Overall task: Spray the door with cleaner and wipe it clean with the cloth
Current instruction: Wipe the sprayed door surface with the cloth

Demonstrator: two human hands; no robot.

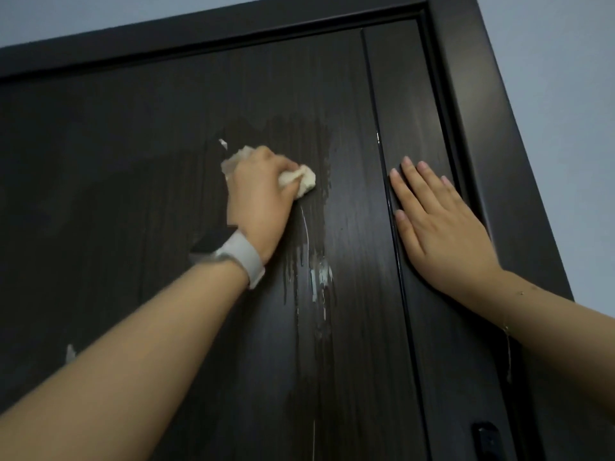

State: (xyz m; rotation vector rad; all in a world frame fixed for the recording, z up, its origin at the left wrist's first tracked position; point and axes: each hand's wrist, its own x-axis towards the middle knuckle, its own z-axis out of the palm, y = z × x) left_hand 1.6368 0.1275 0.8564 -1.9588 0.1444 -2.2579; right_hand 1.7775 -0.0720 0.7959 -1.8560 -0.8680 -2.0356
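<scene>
left hand (258,194), pale watch strap (244,257) at wrist, fingers curled round cream cloth (298,179), pressed to dark door (116,161) near wet streaks (319,277). right hand (436,217) flat, fingers straight, resting on door's right panel beside frame (482,111).

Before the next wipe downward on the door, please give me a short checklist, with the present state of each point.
1. Cloth gripped by the left hand: ok.
2. Cloth pressed against the door: ok.
3. Right hand flat on the door, bracing it: ok.
4. Cleaner drips below the cloth wiped away: not ok, they run down the panel.
5. Path down to the drips free of the right hand: ok.
6. Spray bottle within reach: cannot tell, it is not in view.
</scene>
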